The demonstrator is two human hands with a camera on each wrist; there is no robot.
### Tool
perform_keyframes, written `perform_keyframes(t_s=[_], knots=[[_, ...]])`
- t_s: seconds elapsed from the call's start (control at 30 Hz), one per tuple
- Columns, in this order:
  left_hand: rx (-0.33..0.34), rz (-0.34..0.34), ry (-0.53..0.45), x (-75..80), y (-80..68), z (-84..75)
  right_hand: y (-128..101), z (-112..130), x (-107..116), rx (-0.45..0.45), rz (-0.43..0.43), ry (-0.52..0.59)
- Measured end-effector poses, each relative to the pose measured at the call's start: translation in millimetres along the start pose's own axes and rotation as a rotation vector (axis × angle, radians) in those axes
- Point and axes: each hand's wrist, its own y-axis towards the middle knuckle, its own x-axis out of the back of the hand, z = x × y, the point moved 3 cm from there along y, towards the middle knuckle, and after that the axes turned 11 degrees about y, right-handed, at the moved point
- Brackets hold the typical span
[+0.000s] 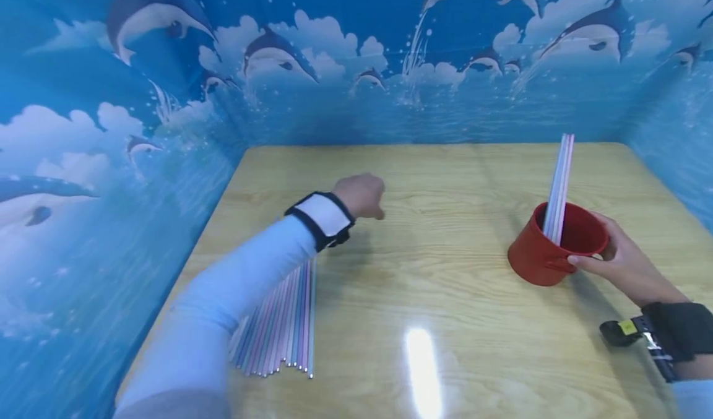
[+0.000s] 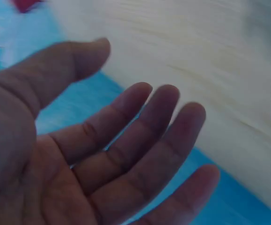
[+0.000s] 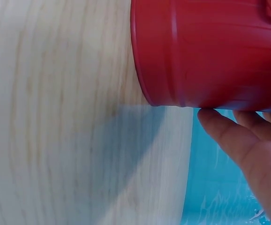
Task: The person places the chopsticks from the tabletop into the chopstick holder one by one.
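Observation:
In the head view, my left hand (image 1: 362,195) is above the middle of the table, beyond a bundle of thin pastel sticks (image 1: 284,326) partly hidden under the left forearm. The left wrist view shows that hand (image 2: 121,145) with loosely bent, spread fingers and nothing in the palm. At the right, my right hand (image 1: 626,261) grips a red cup (image 1: 535,255), its thumb by the handle. A few pale sticks (image 1: 559,190) stand leaning inside the cup. In the right wrist view, fingers (image 3: 233,140) touch the side of the cup (image 3: 219,56).
The wooden table (image 1: 423,270) reaches back to a blue curtain (image 1: 345,109) printed with dolphins, which also lines the left and right sides. A bright light reflection lies on the near part of the tabletop.

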Motion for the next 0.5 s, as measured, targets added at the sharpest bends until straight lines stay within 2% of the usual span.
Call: perform_keyframes(t_s=[0.1, 0.2, 0.27, 0.33, 0.5], knots=[[0.139, 0.037, 0.045, -35.9, -16.0, 43.1, -1, -3, 0, 0.009, -0.019, 0.002], [0.213, 0.085, 0.043, -71.3, -27.2, 68.1, -1, -8, 1, 0.003, -0.035, -0.004], [0.215, 0.104, 0.022, -89.8, -31.6, 74.9, -1, -9, 1, -0.007, -0.039, -0.019], [0.206, 0.092, 0.002, -102.7, -33.5, 77.1, 0, -10, 1, -0.017, -0.042, -0.032], [0.224, 0.072, -0.013, -116.7, -33.5, 76.4, 3, -8, -4, -0.041, -0.038, -0.054]])
